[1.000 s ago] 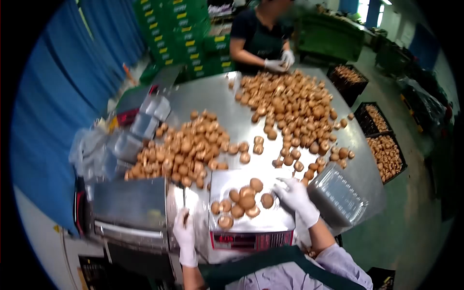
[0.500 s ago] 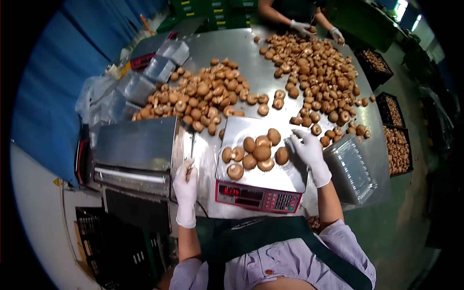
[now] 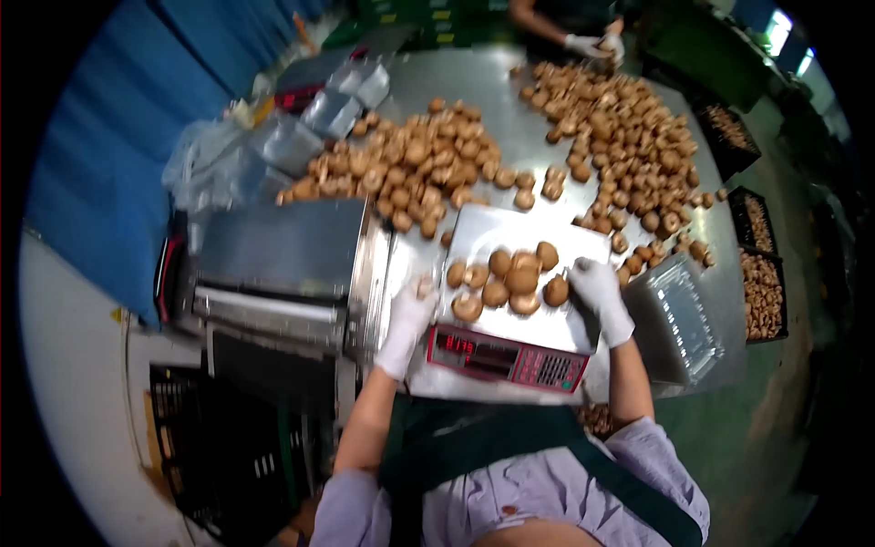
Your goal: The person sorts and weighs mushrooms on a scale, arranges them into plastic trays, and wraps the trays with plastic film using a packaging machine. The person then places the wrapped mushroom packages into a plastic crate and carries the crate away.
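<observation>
Brown mushrooms (image 3: 522, 280) lie in a loose group on the metal pan (image 3: 474, 239) of a red digital scale (image 3: 504, 357), whose red display is lit. My right hand (image 3: 602, 296), in a white glove, is over the pan's right side, fingers a little bent, close beside a single mushroom (image 3: 556, 292). It grips nothing that I can see. Left of the scale, my gloved left hand (image 3: 409, 319) is closed. A small brownish bit shows at its fingertips, too blurred to name.
Two mushroom heaps cover much of the steel table (image 3: 497, 77). A metal-topped machine (image 3: 283, 246) stands left, clear plastic boxes (image 3: 333, 112) behind it. More clear trays (image 3: 679, 319) are stacked right of the scale. A co-worker's gloved hands (image 3: 597, 46) are across the table; mushroom crates (image 3: 762, 292) stand right.
My left hand has moved from the machine's edge toward the scale's left side. My right hand's fingers, spread before, are more bent and nearer the single mushroom. The whole view has shifted slightly.
</observation>
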The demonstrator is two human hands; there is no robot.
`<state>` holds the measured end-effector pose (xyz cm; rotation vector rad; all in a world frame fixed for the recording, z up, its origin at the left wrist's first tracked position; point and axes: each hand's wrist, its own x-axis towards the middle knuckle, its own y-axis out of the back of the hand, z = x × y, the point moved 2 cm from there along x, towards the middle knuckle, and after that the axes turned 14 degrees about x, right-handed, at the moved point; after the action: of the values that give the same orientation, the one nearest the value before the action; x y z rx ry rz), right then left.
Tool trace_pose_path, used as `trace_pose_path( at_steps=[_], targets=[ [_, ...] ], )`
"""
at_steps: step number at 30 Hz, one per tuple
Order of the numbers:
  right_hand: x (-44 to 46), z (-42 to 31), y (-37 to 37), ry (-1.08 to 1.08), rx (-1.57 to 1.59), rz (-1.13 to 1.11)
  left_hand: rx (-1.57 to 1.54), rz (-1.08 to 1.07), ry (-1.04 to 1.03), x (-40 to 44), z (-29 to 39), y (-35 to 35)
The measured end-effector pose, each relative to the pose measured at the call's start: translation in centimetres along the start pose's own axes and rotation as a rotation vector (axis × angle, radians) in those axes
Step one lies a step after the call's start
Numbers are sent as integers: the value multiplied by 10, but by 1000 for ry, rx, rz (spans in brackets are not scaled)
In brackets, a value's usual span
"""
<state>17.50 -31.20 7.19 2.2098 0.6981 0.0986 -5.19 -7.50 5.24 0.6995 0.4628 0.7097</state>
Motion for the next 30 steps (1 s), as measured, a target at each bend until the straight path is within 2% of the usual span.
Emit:
trace_pose_path(
  at_steps=[2, 4, 5, 6, 9, 15, 16, 19, 20, 22, 23, 24, 26, 30],
  targets=[
    [-14, 1, -2, -25, 47, 19, -29, -38, 28, 19, -39, -23],
    [-20, 13, -10, -17, 176, 99, 54, -143, 63, 15, -16, -3],
    [-28, 7, -7, -33, 235, 109, 134, -105, 44, 7, 5, 13],
    [-36, -7, -1, -46, 222, 129, 141, -60, -33, 10, 0, 14],
    [-53, -38, 9, -59, 194, 178, 146, -160, -39, 13, 5, 42],
    [-75, -130, 5, 33, 173, 252, 35, -68, -246, 28, -4, 130],
    [-81, -155, 1, 55, 190, 255, -28, -128, -179, 26, -1, 153],
    [-77, -202, -37, 49, 291, 216, -95, -160, -207, 53, -52, 195],
    [-69, -213, -54, -17, 307, 167, -135, -192, -206, 62, -68, 211],
    [-48, -233, -90, -22, 277, 132, 50, 1, -463, 81, -98, 244],
    [-29, -229, -114, 81, 398, 113, 20, -84, -304, 83, -112, 261],
    [-39, -266, -122, 35, 475, 61, -24, -149, -177, 90, -117, 277],
    [-27, -289, -152, 34, 467, 70, 50, -103, -175, 110, -139, 301],
    [-1, -322, -204, 90, 149, 96, 257, -18, -256, 164, -182, 333]
  ],
)
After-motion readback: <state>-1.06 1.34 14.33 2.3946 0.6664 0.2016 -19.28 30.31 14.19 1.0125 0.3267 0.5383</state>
